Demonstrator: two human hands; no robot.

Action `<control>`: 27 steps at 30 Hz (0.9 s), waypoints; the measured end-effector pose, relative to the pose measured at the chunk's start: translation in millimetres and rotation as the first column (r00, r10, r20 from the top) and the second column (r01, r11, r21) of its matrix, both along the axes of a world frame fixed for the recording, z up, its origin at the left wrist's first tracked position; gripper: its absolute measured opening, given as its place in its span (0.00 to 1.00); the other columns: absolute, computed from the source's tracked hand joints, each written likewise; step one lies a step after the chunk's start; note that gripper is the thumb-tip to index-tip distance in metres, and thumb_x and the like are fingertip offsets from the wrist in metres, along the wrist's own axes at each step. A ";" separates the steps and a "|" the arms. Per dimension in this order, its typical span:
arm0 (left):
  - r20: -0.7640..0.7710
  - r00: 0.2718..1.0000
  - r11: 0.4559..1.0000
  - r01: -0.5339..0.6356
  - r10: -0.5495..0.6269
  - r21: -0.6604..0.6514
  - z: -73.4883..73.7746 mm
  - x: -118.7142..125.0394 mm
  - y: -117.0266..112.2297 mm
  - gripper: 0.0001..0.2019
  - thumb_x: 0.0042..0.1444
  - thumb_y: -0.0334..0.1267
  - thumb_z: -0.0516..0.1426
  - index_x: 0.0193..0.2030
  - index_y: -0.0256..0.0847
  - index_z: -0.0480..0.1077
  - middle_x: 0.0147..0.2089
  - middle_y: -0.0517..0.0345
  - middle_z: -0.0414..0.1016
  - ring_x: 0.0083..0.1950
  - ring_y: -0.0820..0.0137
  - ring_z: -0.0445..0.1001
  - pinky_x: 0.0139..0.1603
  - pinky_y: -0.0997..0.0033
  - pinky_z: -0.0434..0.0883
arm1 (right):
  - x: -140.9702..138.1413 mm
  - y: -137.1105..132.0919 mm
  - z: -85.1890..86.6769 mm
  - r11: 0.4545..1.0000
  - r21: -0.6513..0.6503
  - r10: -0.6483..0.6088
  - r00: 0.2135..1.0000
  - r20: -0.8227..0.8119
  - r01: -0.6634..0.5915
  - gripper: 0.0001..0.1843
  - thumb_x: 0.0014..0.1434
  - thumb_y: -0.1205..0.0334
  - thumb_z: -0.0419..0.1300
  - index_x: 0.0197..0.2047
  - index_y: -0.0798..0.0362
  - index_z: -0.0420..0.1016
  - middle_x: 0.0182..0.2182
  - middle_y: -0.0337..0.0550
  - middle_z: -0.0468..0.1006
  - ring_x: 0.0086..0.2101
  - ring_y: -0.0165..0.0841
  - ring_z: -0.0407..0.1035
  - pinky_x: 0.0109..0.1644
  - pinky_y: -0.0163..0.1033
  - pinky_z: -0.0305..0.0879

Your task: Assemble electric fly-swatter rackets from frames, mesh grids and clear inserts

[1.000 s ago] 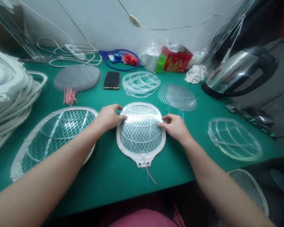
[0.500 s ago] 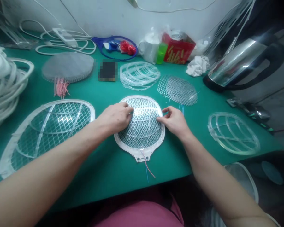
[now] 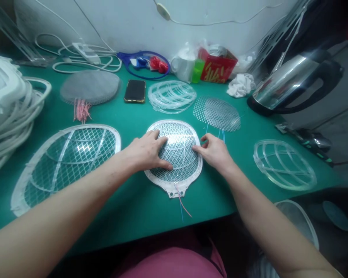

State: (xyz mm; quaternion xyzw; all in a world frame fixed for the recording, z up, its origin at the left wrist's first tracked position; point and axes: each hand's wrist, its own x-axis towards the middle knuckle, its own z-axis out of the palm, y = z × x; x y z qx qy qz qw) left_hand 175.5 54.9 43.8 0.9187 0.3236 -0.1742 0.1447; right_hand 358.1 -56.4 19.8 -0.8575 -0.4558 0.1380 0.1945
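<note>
Two bare hands attend one small white frame (image 3: 164,185), which lies flat on the green table (image 3: 127,218) directly before the person, its narrow tab toward the near edge. Left hand (image 3: 147,151): fingers spread wide over the metal mesh (image 3: 181,159) inside the rim, thumb well parted, nothing gripped. Right hand (image 3: 216,151): thumb laid over the right rim, other fingers curled at its outer side; whether they pinch the rim cannot be told, as their tips are partly hidden. The step in hand appears to be seating and flattening the mesh within the frame. The next move calls for even, light pressure around the edge, with the frame kept steady and the pink wire (image 3: 185,207) and blue wire (image 3: 181,213) left free beyond the tab.
</note>
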 end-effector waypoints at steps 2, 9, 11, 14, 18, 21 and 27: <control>0.017 1.000 1.000 -0.014 0.014 -0.017 0.3 -0.3 -3.1 0.52 0.36 0.70 0.53 0.66 0.43 0.48 0.69 0.41 0.39 0.66 0.47 0.45 0.57 0.50 0.59 | -1.1 -0.5 0.6 1.000 0.012 -0.003 1.000 -0.031 0.004 0.15 0.50 0.56 0.62 0.39 0.55 0.72 0.29 0.43 0.75 0.29 0.32 0.68 0.32 0.36 0.59; 0.106 0.993 0.999 -0.045 0.044 0.007 -2.0 -5.5 -16.2 0.47 0.40 0.67 0.54 0.63 0.40 0.54 0.68 0.37 0.43 0.66 0.46 0.48 0.57 0.49 0.59 | 6.7 2.9 1.0 0.998 0.031 0.054 0.991 -0.122 -0.050 0.13 0.47 0.58 0.64 0.35 0.56 0.73 0.30 0.43 0.76 0.30 0.32 0.69 0.33 0.35 0.61; 0.115 0.993 0.999 -0.040 0.038 0.013 -3.4 -8.9 -15.4 0.46 0.40 0.67 0.53 0.64 0.41 0.54 0.68 0.37 0.44 0.66 0.46 0.47 0.58 0.46 0.56 | 5.9 2.7 1.6 0.998 0.010 0.062 0.990 -0.128 -0.062 0.12 0.48 0.58 0.63 0.35 0.56 0.73 0.30 0.43 0.76 0.30 0.32 0.69 0.33 0.36 0.61; 0.126 0.992 1.000 -0.022 0.019 0.020 -6.0 -13.1 -11.4 0.46 0.41 0.69 0.50 0.64 0.44 0.53 0.69 0.39 0.43 0.67 0.47 0.44 0.60 0.41 0.50 | 3.0 2.5 0.5 0.998 0.006 0.063 0.989 -0.135 -0.063 0.13 0.50 0.57 0.62 0.37 0.56 0.73 0.31 0.44 0.76 0.31 0.33 0.69 0.34 0.36 0.62; 0.168 0.985 0.994 0.004 -0.023 0.107 -6.5 -13.8 -12.5 0.44 0.42 0.67 0.51 0.63 0.43 0.54 0.69 0.39 0.43 0.67 0.45 0.42 0.59 0.36 0.47 | 2.0 5.0 -3.8 0.999 0.005 0.048 0.995 -0.092 -0.048 0.14 0.51 0.56 0.61 0.38 0.55 0.73 0.31 0.45 0.75 0.32 0.34 0.68 0.34 0.37 0.62; 0.217 0.962 0.975 0.127 -0.165 0.180 -3.5 -9.5 -20.4 0.30 0.49 0.56 0.55 0.57 0.44 0.62 0.62 0.42 0.58 0.61 0.49 0.56 0.55 0.44 0.56 | -3.4 -2.2 0.1 0.998 0.051 0.035 0.999 0.037 -0.036 0.18 0.52 0.55 0.59 0.43 0.56 0.70 0.37 0.48 0.73 0.34 0.35 0.68 0.35 0.38 0.61; 0.195 0.910 0.925 0.379 -0.365 -0.036 -1.0 3.7 -34.2 0.11 0.55 0.32 0.47 0.38 0.42 0.70 0.38 0.53 0.71 0.36 0.67 0.70 0.35 0.69 0.64 | -55.1 -65.1 26.3 0.959 0.056 0.283 0.935 -0.213 -0.278 0.06 0.54 0.58 0.58 0.32 0.52 0.69 0.26 0.37 0.71 0.27 0.28 0.64 0.31 0.33 0.58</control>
